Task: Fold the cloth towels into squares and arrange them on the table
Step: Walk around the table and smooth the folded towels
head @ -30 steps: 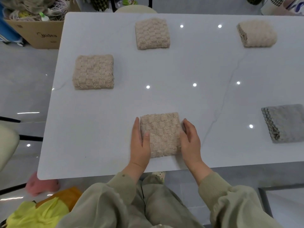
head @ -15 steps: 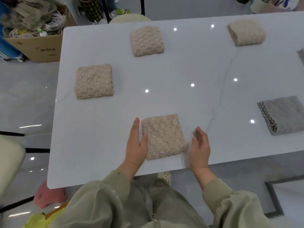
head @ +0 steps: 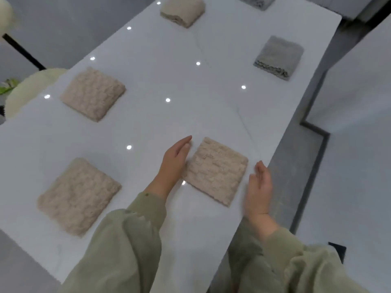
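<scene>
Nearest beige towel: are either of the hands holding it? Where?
Nothing is held. The left hand, fingers straight, lies along the left edge of the nearest beige towel; the right hand is open, apart from it.

Both arms reach forward from the bottom of the view. The left sleeve (head: 131, 240) and right sleeve (head: 296, 261) are loose and olive-green, and each ends at a bare wrist. The left hand (head: 174, 163) is stretched out low, palm turned down and toward the other hand. Its fingers are straight and close together, pointing up and to the right, with the thumb lying alongside the forefinger. Its wrist is straight, in line with the forearm. The right hand (head: 259, 187) stands on its edge with the palm facing the left hand and the fingers straight and together. It is somewhat blurred. The hands are apart and neither grips anything.
</scene>
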A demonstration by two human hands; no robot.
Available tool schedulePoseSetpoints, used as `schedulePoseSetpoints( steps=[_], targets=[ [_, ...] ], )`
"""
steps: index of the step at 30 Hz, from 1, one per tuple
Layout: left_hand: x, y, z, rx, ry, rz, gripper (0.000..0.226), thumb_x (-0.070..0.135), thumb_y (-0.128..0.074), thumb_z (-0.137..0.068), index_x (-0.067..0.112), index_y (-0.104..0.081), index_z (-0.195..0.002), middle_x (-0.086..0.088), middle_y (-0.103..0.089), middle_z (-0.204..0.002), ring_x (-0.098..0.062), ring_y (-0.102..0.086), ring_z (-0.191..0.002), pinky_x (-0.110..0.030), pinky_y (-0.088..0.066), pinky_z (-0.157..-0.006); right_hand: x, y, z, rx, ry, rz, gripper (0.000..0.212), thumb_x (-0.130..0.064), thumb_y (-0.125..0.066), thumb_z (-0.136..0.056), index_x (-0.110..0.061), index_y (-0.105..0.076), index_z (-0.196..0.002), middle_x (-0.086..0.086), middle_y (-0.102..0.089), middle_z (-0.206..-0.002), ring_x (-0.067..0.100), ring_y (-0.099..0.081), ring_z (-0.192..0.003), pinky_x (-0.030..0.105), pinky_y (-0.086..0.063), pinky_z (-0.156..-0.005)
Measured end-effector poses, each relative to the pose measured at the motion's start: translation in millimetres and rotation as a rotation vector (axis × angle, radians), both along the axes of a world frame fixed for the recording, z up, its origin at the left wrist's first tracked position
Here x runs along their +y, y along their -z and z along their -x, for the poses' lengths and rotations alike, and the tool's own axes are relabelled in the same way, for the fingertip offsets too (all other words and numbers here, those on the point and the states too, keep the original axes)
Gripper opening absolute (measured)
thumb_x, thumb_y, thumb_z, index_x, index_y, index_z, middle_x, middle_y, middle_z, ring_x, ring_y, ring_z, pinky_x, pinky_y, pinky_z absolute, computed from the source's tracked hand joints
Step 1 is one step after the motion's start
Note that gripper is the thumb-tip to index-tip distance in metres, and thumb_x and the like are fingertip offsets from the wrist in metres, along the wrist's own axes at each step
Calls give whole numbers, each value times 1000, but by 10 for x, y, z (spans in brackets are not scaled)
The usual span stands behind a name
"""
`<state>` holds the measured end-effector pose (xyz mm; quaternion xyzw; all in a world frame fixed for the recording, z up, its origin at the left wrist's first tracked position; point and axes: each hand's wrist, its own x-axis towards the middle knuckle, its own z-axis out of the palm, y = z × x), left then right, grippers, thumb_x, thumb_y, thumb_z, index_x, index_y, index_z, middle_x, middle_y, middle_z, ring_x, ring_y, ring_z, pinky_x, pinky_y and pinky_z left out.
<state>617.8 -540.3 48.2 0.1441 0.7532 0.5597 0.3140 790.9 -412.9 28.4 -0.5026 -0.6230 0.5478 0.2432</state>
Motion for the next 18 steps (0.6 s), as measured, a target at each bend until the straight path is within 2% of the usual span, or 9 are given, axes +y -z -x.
schedulePoseSetpoints(
  steps=[2, 4, 7, 9, 11, 12, 14, 16, 18],
  targets=[
    [53, 22, 86, 4, 89, -21, 37, 25, -39, -101, 17, -49, -136, 7, -49, -138, -3, -42, -127, -13, -30, -100, -219, 24, 46, 46, 88, 47, 47, -4, -39, -98, -7, -31, -144, 3, -36, -148, 12, -33, -137, 25, -26, -112],
    [124, 44, 146, 11, 167, -30, 38, 25, -38, -101, 17, -47, -137, 8, -48, -138, -2, -41, -127, -4, -30, -95, -359, 40, 143, 79, 153, 61, 50, -9, -42, -98, -7, -28, -146, 3, -34, -149, 11, -32, -138, 28, -26, -114],
    [206, 94, 157, -48, 280, -51, 40, 27, -39, -101, 19, -44, -140, 10, -45, -140, 0, -40, -127, 0, -31, -93, -452, 59, 287, 100, 224, 43, 57, -18, -45, -93, -9, -27, -146, 2, -33, -150, 11, -31, -139, 26, -26, -114],
    [224, 124, 139, -63, 309, -58, 41, 29, -39, -101, 20, -42, -141, 10, -43, -143, -1, -38, -130, -11, -29, -103, -467, 48, 352, 102, 238, 31, 53, -14, -43, -95, -10, -28, -146, 0, -34, -149, 9, -31, -138, 12, -25, -109],
    [233, 131, 129, -62, 298, -52, 43, 29, -38, -101, 20, -40, -143, 10, -40, -146, -1, -35, -133, -17, -26, -109, -470, 2, 421, 58, 213, 5, 59, -26, -41, -91, -11, -29, -147, -7, -36, -145, 2, -32, -132, -4, -22, -97],
    [237, 126, 124, -60, 295, -47, 43, 28, -38, -101, 19, -39, -143, 10, -39, -147, -1, -34, -133, -16, -25, -109, -475, -17, 451, 47, 203, 2, 64, -32, -39, -86, -13, -29, -147, -9, -36, -143, -1, -31, -129, -7, -21, -93],
    [253, 120, 110, -52, 296, -47, 43, 26, -38, -101, 17, -38, -144, 9, -38, -147, 0, -33, -133, -7, -25, -104, -492, -37, 501, 33, 199, 2, 68, -35, -36, -82, -15, -29, -147, -10, -36, -144, -4, -31, -126, -5, -21, -94],
    [266, 115, 77, -47, 296, -50, 44, 24, -38, -101, 15, -37, -144, 7, -38, -148, 3, -34, -130, 3, -26, -96, -502, -46, 522, 22, 200, -11, 67, -34, -36, -83, -16, -29, -147, -7, -35, -147, -3, -30, -128, 5, -22, -101],
    [281, 113, 34, -55, 299, -52, 44, 22, -38, -101, 13, -35, -145, 6, -37, -148, 3, -34, -128, 6, -27, -92, -501, -43, 520, 17, 204, -21, 59, -27, -41, -90, -16, -29, -146, -5, -35, -149, 0, -30, -131, 12, -23, -105]
  ],
)
